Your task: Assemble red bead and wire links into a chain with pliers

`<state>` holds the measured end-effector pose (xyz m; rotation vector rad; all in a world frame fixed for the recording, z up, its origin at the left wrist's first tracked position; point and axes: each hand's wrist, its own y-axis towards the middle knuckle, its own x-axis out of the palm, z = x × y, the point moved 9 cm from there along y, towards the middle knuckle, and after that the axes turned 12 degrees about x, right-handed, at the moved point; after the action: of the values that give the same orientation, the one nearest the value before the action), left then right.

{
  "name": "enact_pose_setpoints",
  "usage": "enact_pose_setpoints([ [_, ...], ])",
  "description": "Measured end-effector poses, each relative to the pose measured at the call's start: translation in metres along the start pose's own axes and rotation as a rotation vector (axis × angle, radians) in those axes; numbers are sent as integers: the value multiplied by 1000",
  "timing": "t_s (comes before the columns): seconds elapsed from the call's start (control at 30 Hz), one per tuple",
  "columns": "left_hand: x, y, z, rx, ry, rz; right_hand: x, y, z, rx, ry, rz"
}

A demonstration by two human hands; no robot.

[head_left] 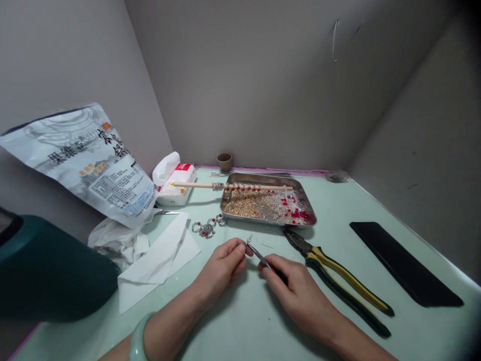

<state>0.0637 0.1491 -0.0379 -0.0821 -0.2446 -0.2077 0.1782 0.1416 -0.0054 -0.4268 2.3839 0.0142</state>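
My left hand (pixel 228 259) pinches a small beaded wire piece (pixel 250 238) between thumb and forefinger; its fine detail is too small to make out. In my right hand (pixel 295 286) is a pair of slim-nosed pliers (pixel 260 254), whose tip meets the wire piece at my left fingertips. Beaded rings (pixel 206 229) with red beads lie beyond my left hand. A metal tray (pixel 269 221) of gold, clear and red beads sits behind both hands. Across it rests a wooden stick (pixel 197 185) carrying wire rings and red beads.
Large combination pliers (pixel 347 278) and a black strip (pixel 404 265) lie on the right. Leftward are a teal bottle (pixel 56 271), a leaning pouch (pixel 86 165), a folded tissue (pixel 158 268) and a tissue pack (pixel 180 186). A small cup (pixel 224 163) stands by the back wall.
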Motion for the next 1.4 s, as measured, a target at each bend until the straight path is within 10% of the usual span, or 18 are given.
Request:
enact_pose_setpoints([
  [0.73,10,-4,-4,-98,-395,-108,11,1,4,52,341,-217],
  [1.4,2,-2,3,-4,-129,-12,13,2,9,83,426,-267],
])
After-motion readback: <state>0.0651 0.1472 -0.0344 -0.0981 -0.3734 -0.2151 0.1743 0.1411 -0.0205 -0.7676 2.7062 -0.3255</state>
